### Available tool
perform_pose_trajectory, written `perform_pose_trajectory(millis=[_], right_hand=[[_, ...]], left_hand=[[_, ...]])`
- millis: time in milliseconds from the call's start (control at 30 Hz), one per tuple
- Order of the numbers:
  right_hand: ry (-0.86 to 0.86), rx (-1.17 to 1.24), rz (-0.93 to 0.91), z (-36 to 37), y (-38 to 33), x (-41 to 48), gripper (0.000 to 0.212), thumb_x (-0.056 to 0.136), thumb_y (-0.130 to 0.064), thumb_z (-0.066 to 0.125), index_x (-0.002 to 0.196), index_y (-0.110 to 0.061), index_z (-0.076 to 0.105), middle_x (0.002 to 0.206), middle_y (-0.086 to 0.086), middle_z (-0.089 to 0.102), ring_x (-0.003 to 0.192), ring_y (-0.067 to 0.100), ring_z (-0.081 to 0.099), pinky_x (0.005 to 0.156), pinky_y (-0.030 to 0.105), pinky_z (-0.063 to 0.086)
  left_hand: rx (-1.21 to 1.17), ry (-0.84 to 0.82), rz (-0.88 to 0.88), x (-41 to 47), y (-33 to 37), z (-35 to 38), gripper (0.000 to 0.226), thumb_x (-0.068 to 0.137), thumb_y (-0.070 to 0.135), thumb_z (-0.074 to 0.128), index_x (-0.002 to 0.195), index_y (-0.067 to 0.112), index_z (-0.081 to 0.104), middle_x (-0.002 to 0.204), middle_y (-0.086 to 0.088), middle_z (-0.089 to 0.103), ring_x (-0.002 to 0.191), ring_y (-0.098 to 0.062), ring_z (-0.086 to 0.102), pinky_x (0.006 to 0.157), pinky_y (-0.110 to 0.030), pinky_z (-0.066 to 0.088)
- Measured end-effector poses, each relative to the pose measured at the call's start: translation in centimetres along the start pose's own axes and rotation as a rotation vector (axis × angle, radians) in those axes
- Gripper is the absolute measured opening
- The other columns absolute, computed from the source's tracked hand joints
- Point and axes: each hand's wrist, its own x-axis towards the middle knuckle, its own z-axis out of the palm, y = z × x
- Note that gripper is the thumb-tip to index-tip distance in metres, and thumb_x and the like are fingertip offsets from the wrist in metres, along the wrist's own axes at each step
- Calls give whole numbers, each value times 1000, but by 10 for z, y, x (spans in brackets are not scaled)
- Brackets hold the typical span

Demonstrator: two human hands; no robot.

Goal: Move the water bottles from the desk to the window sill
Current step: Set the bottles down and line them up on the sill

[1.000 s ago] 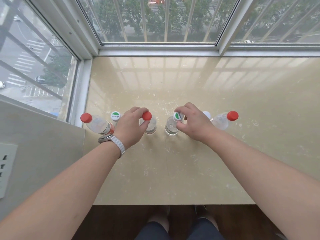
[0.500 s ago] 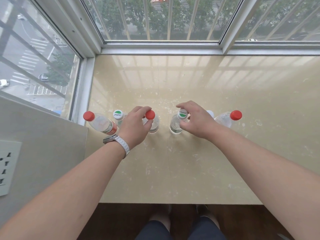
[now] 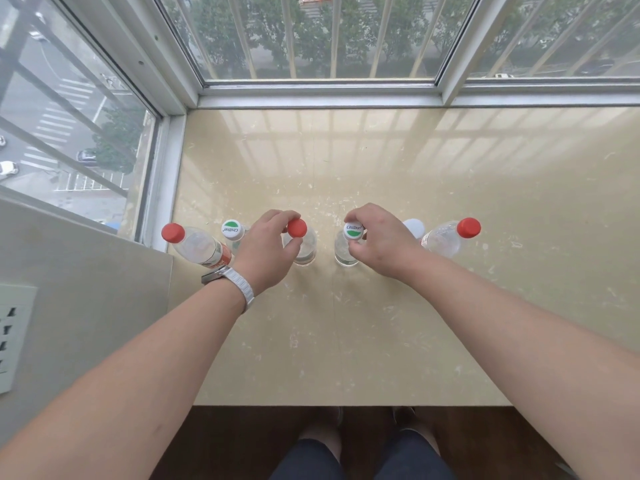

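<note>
Several clear water bottles stand in a row on the beige window sill [image 3: 346,161]. My left hand [image 3: 266,251] grips the neck of a red-capped bottle [image 3: 304,244] that stands upright on the sill. My right hand [image 3: 381,240] pinches the neck of a bottle with a green-and-white cap [image 3: 348,249], also upright on the sill. Left of my left hand stand another green-and-white-capped bottle [image 3: 232,231] and a red-capped bottle [image 3: 194,242]. Right of my right hand are a white-capped bottle [image 3: 414,227], mostly hidden, and a red-capped bottle [image 3: 450,237].
Window frames and glass bound the sill at the back [image 3: 318,95] and left [image 3: 162,174]. A grey wall with a white socket plate [image 3: 12,337] lies at the left. The sill's front edge [image 3: 346,403] meets dark wood floor, where my legs show.
The view has shifted slightly; both hands stay on the same two bottle necks, which rest on the sill in the same places within the row.
</note>
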Motion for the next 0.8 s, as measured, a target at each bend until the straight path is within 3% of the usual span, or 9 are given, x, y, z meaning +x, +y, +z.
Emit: perform_pose_trajectory(millis=[267,600,700,800], right_hand=[[35,34,-10,2,5,-3,33,86,-10,62,119,-10,60,112,5,56,92,13,47,79,19,32],[76,57,-48,-5,12,-3,33,87,-11,64,120,-13,61,113,2,60,92,11,50,86,26,43],[59,46,-32,-7,11,-3,36,87,-13,64,123,-14,60,116,1,60,97,14,53,86,21,38],[50,8,-34,-6,9,-5,43,86,-16,66,128,-15,57,123,1,57,113,21,52,93,26,37]], left_hand=[[2,20,0,-5,-2,1,32,91,16,64,123,15,62,113,3,56,105,-18,57,93,-42,51],[-70,31,-75,-8,7,-1,31,89,14,67,120,16,65,107,6,54,97,-15,57,95,-35,49],[-105,42,-100,-8,8,0,29,89,17,68,118,18,65,109,6,56,96,-14,58,95,-33,49],[-105,30,-114,-5,9,-3,33,90,16,67,123,17,63,112,6,54,101,-12,56,99,-33,46]])
